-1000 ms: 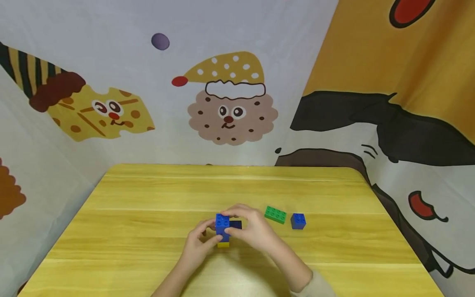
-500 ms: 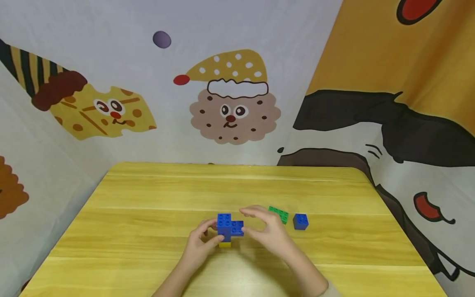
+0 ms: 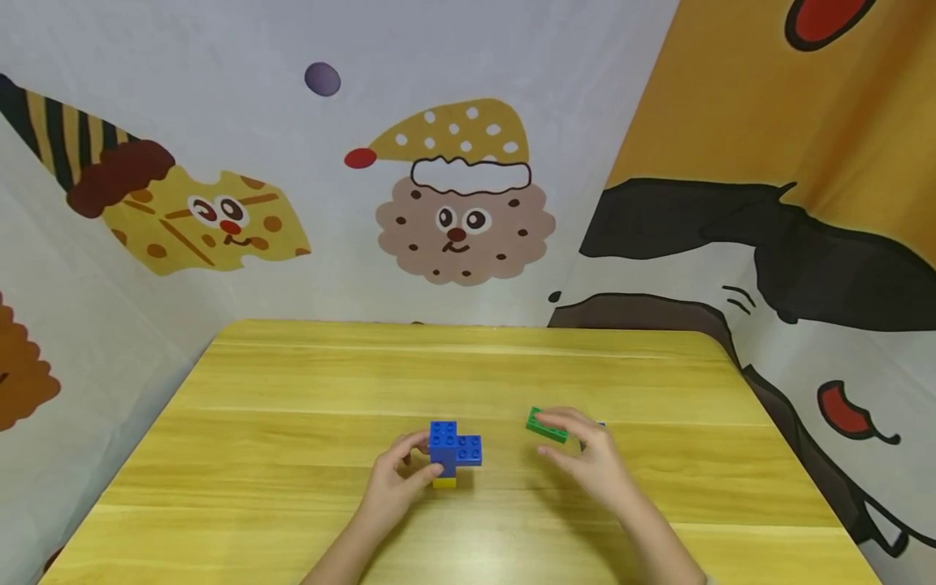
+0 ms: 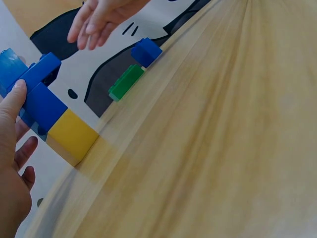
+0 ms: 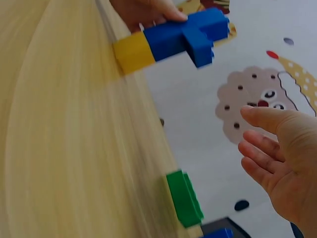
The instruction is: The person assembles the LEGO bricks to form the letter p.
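My left hand (image 3: pixel 395 479) grips a tower of toy building bricks, thumb on its near side and fingers behind. At its foot is a yellow brick (image 4: pixel 74 133) standing on the table. Blue bricks (image 3: pixel 443 447) are stacked above, and one blue brick (image 3: pixel 470 450) juts out to the right near the top. My right hand (image 3: pixel 592 459) holds nothing; its thumb and fingers are spread apart. In the head view its fingers overlap a green brick (image 3: pixel 544 431). Beyond it lies a loose blue brick (image 4: pixel 145 52), almost hidden behind this hand in the head view.
Both hands work over a wooden table (image 3: pixel 322 382) with a rounded far edge. Behind it hangs a pale cloth (image 3: pixel 336 244) printed with cartoon figures.
My right hand has let go of the tower's top and moved right, over towards the green brick. The jutting blue brick is now uncovered. My left hand keeps its grip on the tower.
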Available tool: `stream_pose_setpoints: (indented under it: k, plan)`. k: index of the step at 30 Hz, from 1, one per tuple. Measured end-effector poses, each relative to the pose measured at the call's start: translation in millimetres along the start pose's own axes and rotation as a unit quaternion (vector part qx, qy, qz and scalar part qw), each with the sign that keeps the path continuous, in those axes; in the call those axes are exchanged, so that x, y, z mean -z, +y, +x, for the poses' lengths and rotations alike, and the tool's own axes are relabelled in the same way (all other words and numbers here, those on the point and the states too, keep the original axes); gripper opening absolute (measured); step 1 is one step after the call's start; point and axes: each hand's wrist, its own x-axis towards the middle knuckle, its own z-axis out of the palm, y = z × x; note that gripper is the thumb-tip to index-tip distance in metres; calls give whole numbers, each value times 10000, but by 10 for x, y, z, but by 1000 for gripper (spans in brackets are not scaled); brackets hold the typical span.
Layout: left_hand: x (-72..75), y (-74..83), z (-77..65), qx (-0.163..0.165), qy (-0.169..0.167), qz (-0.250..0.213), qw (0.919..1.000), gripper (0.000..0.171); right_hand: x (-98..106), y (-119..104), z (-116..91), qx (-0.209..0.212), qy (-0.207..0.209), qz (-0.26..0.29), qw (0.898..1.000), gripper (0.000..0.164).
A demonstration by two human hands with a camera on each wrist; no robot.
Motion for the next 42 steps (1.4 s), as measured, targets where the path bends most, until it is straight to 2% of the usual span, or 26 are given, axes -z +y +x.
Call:
stream_pose_setpoints:
  k: [7, 13, 21, 42]
  plan:
    - [3, 18, -4, 57, -15, -1, 10000, 41, 172, 141, -91, -480, 93, -66, 9988, 42]
    - [8, 38, -4, 145, -71, 62, 9999, 39, 298, 282, -162, -561, 157, -247, 9980, 42]
    - [7, 64, -3, 151, -66, 25, 9999, 39, 434, 427, -221, -703, 290, -791, 9940, 43]
    - [9, 32, -3, 216, -71, 18, 9997, 40, 523, 778, -340, -1277, 188, -713, 9891, 47]
